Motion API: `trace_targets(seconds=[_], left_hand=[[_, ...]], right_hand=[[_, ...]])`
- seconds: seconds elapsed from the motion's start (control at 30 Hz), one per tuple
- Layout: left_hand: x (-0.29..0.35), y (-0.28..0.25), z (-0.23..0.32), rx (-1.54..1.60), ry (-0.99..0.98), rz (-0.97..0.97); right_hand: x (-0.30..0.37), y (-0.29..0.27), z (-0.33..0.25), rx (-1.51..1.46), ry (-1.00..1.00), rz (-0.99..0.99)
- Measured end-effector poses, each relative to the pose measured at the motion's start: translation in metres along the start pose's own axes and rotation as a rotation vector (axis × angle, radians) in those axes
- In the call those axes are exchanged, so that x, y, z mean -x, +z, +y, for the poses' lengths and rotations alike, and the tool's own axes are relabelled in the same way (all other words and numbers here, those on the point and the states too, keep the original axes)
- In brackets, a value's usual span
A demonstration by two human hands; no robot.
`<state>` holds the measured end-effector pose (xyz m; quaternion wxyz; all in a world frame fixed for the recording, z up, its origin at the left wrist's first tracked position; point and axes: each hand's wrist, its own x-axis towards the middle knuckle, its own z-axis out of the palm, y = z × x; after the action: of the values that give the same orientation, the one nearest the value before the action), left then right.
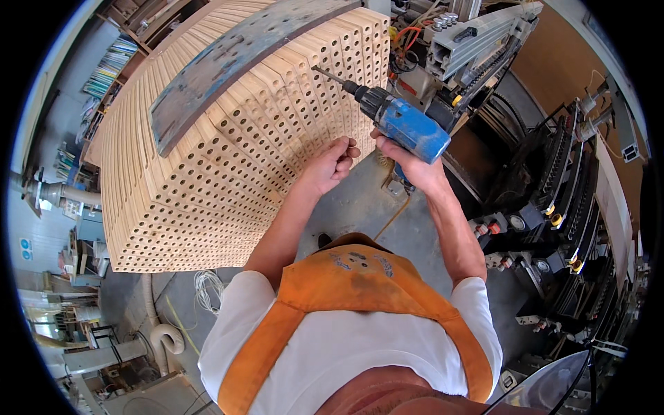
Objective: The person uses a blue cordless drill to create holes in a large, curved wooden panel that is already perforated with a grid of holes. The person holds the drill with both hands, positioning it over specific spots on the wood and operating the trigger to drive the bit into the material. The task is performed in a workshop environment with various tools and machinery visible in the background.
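My right hand [419, 170] is wrapped round the handle of a blue power drill [408, 128] with a black chuck. The drill's bit [328, 73] points up and left, its tip by the upper right part of a big stack of pale wooden boards [228, 180]. Rows of round holes cover the stack's near face, and many look dark inside. Close in front of that face is my left hand [333, 164], its fingers curled together. Whatever those fingers may hold is too small to make out.
A worn blue-grey slab [235, 66] lies across the stack's top. On the right stands a dark machine [553, 187] with rails and gauges. A coiled white cable [207, 290] and a flexible hose [166, 339] are on the floor at left. A thin tan cord [393, 220] hangs below the drill.
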<state>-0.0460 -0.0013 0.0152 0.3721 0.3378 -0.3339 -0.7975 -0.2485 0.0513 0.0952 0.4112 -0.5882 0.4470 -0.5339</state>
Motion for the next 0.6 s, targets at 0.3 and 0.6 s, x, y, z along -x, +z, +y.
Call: trace_targets(seconds=[0.3, 0.6], left_hand=[[0.014, 0.005, 0.008, -0.090, -0.018, -0.031], [0.016, 0.013, 0.051, -0.087, 0.209, 0.004]], right_hand=[[-0.001, 0.000, 0.001, 0.087, -0.038, -0.006], [0.023, -0.013, 0.003, -0.020, 0.030, 0.029]])
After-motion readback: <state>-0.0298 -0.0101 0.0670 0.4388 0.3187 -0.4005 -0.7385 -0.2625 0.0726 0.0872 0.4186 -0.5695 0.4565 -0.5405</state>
